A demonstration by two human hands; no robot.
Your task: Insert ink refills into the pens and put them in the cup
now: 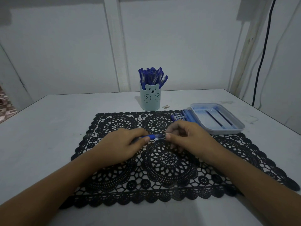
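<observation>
Lace mat (162, 180): one pen (154, 136), two hands (120, 146) (189, 137)

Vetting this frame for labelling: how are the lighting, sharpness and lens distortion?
Head view: dim, bluish light with soft shadows; the wide-angle lens bows the edges of the white table; the blue and clear plastic pen pinched between left hand and right hand looks slightly smeared; the pale blue bear-face cup reads sharp.

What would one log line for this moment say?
stage: assembling pen | left hand: grips pen | right hand: pinches its other end | cup: holds many pens | tray: two refills
</observation>
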